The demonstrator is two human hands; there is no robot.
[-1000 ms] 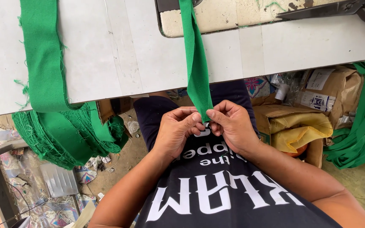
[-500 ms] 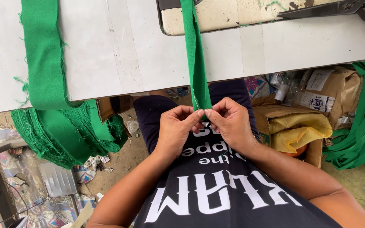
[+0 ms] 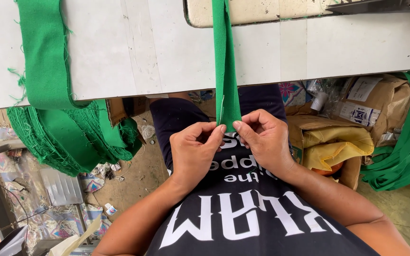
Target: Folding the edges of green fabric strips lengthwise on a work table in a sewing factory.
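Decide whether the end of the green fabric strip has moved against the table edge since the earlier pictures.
No clear move: the green fabric strip end sits below the white table edge, pinched between both hands as before.

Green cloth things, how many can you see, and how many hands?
Green strip held by both hands: 1
Green band on the table: 1
Green pile at left: 1
Green heap at right: 1
Hands, left and right: 2
Total: 6

I see open room on the white surface (image 3: 134, 52) between the wide green band (image 3: 43, 52) and the narrow green strip (image 3: 226, 71); cardboard boxes (image 3: 376, 102) crowd my right.
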